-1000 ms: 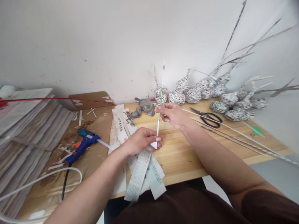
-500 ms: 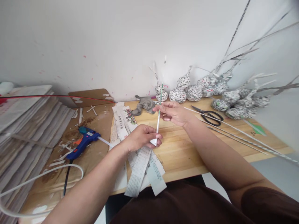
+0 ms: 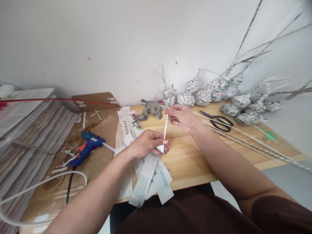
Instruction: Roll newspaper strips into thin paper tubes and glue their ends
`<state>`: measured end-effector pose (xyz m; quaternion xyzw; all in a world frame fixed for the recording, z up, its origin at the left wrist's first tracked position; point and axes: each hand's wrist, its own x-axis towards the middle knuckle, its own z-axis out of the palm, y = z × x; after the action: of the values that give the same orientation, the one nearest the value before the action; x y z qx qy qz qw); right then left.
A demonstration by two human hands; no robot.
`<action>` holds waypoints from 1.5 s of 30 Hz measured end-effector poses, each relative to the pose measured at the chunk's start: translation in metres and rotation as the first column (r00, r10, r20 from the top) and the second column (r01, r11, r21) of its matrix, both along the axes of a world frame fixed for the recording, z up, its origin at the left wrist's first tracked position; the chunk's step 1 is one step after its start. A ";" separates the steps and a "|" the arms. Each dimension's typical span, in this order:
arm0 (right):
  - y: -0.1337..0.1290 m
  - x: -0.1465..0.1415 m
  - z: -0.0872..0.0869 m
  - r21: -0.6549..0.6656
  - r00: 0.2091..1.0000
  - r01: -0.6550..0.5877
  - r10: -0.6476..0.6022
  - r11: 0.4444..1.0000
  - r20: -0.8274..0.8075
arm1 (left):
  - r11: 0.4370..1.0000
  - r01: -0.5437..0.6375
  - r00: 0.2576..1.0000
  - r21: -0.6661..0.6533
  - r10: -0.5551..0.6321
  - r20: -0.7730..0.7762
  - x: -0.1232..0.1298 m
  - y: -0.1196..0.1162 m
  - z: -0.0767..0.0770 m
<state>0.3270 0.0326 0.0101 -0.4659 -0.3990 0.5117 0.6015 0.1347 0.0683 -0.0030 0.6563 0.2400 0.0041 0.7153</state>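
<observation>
Both hands are closed on one thin rolled paper stick (image 3: pixel 166 125), held nearly upright over the wooden table (image 3: pixel 190 159). The left hand (image 3: pixel 148 144) pinches its lower end, while the right hand (image 3: pixel 181 117), at about one o'clock from the left, grips it higher up between fingertips. Newspaper strips (image 3: pixel 146 175) lie under the left hand. A blue glue gun (image 3: pixel 87 147) rests at nine o'clock, black scissors (image 3: pixel 219 121) at three o'clock of the right hand, woven paper gourds (image 3: pixel 202 96) along the wall.
</observation>
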 end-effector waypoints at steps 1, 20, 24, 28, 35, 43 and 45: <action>0.000 0.000 0.000 0.001 0.999 -0.042 0.042 0.999 0.005 | 1.000 -0.006 1.000 -0.009 0.006 -0.004 0.000 0.000 0.000; 0.003 0.005 -0.006 -0.019 0.996 -0.056 0.054 0.998 -0.069 | 0.990 0.037 0.999 -0.133 -0.039 -0.016 -0.001 -0.002 0.005; 0.001 0.005 -0.001 -0.029 0.990 -0.126 0.124 0.992 -0.061 | 0.992 0.033 0.999 -0.121 -0.036 -0.024 0.000 -0.003 0.005; 0.000 0.003 0.001 -0.005 0.998 0.030 -0.030 1.000 -0.061 | 0.991 0.049 0.999 -0.127 -0.051 -0.011 0.000 -0.003 0.003; 0.000 0.002 0.002 0.000 1.000 -0.013 0.013 1.000 -0.025 | 0.992 0.048 0.999 -0.118 -0.050 -0.009 0.001 -0.004 0.003; -0.004 0.005 0.006 -0.026 0.992 -0.119 0.117 0.993 -0.050 | 0.993 0.039 0.999 -0.109 -0.040 -0.007 0.000 -0.002 0.002; -0.003 0.005 0.006 -0.022 0.997 -0.057 0.055 0.998 -0.051 | 0.991 0.057 0.998 -0.124 -0.058 -0.005 0.000 -0.003 0.002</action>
<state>0.3317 0.0293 0.0156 -0.4486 -0.3904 0.5447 0.5912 0.1348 0.0658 -0.0009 0.6174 0.2242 -0.0341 0.7532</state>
